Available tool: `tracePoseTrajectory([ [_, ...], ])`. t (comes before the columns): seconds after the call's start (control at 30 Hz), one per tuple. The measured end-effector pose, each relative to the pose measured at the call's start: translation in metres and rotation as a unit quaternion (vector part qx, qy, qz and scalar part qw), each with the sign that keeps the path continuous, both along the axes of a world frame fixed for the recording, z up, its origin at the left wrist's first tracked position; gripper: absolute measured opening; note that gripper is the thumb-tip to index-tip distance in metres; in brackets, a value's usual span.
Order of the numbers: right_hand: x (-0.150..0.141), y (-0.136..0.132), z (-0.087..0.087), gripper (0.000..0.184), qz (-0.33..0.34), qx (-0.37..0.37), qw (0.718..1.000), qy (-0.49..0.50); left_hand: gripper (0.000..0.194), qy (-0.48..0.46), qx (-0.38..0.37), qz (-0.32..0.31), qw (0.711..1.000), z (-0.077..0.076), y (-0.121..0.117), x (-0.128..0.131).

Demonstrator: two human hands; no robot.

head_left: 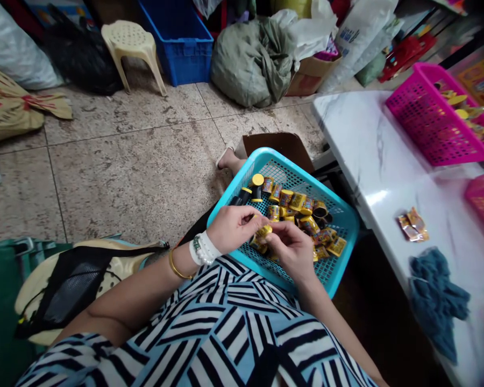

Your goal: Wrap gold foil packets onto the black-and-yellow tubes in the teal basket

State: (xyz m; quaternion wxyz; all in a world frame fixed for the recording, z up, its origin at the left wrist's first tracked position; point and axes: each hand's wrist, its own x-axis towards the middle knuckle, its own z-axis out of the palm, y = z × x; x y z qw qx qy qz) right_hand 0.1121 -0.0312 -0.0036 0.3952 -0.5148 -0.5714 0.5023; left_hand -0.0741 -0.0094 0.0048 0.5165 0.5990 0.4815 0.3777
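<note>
The left hand (237,228) and right hand (292,246) pinch a yellow piece (263,231) over the basket (342,212); it seems light, smooth and rather stiff, best held gently by its sides.

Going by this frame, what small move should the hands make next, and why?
Probably a gentle press on the small yellow item between the left hand and right hand: both meet at it over the turquoise basket, though the exact contact is partly hidden.
</note>
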Motion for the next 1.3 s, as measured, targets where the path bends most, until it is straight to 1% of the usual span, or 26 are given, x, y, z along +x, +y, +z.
tracePoseTrajectory([
  [0.07, -0.002, 0.004, 0.0, 0.023, 0.016, -0.09, 0.994, 0.059, 0.037, -0.052, -0.046, 0.0, 0.998, -0.002, 0.002, 0.003],
  [0.1, -0.004, 0.007, 0.0, 0.026, 0.016, -0.121, 0.989, 0.089, 0.038, -0.08, -0.065, 0.008, 0.995, -0.002, 0.003, 0.004],
  [0.17, -0.006, 0.01, 0.0, 0.03, 0.002, -0.156, 0.979, 0.132, 0.037, -0.127, -0.094, 0.03, 0.987, -0.003, 0.004, 0.006],
  [0.23, -0.008, 0.011, 0.001, 0.028, -0.017, -0.154, 0.978, 0.143, 0.035, -0.158, -0.104, 0.043, 0.981, -0.004, 0.005, 0.007],
  [0.27, -0.008, 0.01, 0.001, 0.026, -0.024, -0.138, 0.981, 0.134, 0.033, -0.167, -0.103, 0.042, 0.98, -0.005, 0.005, 0.007],
  [0.33, -0.01, 0.007, 0.0, 0.024, -0.035, -0.073, 0.993, 0.089, 0.027, -0.178, -0.09, 0.035, 0.979, -0.008, 0.005, 0.006],
  [0.4, -0.011, 0.003, 0.0, 0.028, -0.042, 0.022, 0.999, 0.023, 0.025, -0.189, -0.083, 0.029, 0.978, -0.01, 0.006, 0.004],
  [0.43, -0.012, 0.001, -0.001, 0.031, -0.042, 0.073, 0.996, -0.015, 0.025, -0.194, -0.086, 0.025, 0.977, -0.01, 0.006, 0.003],
  [0.5, -0.012, -0.001, -0.001, 0.037, -0.036, 0.165, 0.981, -0.091, 0.027, -0.213, -0.104, 0.026, 0.971, -0.01, 0.006, 0.001],
  [0.57, -0.01, 0.0, 0.0, 0.041, -0.032, 0.237, 0.96, -0.147, 0.032, -0.242, -0.142, 0.039, 0.959, -0.008, 0.006, 0.0],
  [0.63, -0.008, 0.002, 0.002, 0.042, -0.031, 0.283, 0.943, -0.174, 0.036, -0.261, -0.184, 0.044, 0.947, -0.007, 0.005, 0.0],
  [0.67, -0.007, 0.003, 0.002, 0.042, -0.028, 0.29, 0.94, -0.177, 0.037, -0.262, -0.2, 0.037, 0.943, -0.006, 0.004, 0.0],
  [0.7, -0.006, 0.004, 0.002, 0.042, -0.024, 0.287, 0.942, -0.173, 0.037, -0.256, -0.212, 0.025, 0.943, -0.006, 0.004, 0.0],
  [0.77, -0.003, 0.003, 0.0, 0.043, -0.022, 0.25, 0.958, -0.142, 0.037, -0.243, -0.213, 0.008, 0.946, -0.006, 0.004, 0.001],
  [0.87, -0.001, 0.0, -0.008, 0.043, -0.04, 0.167, 0.983, -0.063, 0.034, -0.232, -0.175, -0.002, 0.957, -0.007, 0.004, 0.001],
  [0.97, -0.003, -0.003, -0.012, 0.037, -0.058, 0.111, 0.992, -0.01, 0.031, -0.204, -0.12, -0.024, 0.971, -0.008, 0.005, 0.001],
  [1.07, -0.008, -0.004, -0.007, 0.031, -0.08, 0.034, 0.994, 0.063, 0.032, -0.177, -0.09, -0.038, 0.979, -0.008, 0.006, -0.002],
  [1.13, -0.01, -0.002, -0.001, 0.025, -0.078, -0.027, 0.99, 0.112, 0.032, -0.168, -0.104, -0.057, 0.979, -0.006, 0.008, -0.003],
  [1.2, -0.008, 0.001, 0.004, 0.024, -0.053, -0.065, 0.986, 0.142, 0.034, -0.165, -0.143, -0.082, 0.973, -0.004, 0.008, -0.002],
  [1.23, -0.005, 0.003, 0.005, 0.027, -0.035, -0.072, 0.984, 0.156, 0.036, -0.164, -0.165, -0.086, 0.969, -0.002, 0.008, -0.001],
  [1.3, 0.0, 0.006, 0.005, 0.036, 0.005, -0.079, 0.981, 0.179, 0.04, -0.166, -0.201, -0.07, 0.963, 0.001, 0.008, 0.001],
])
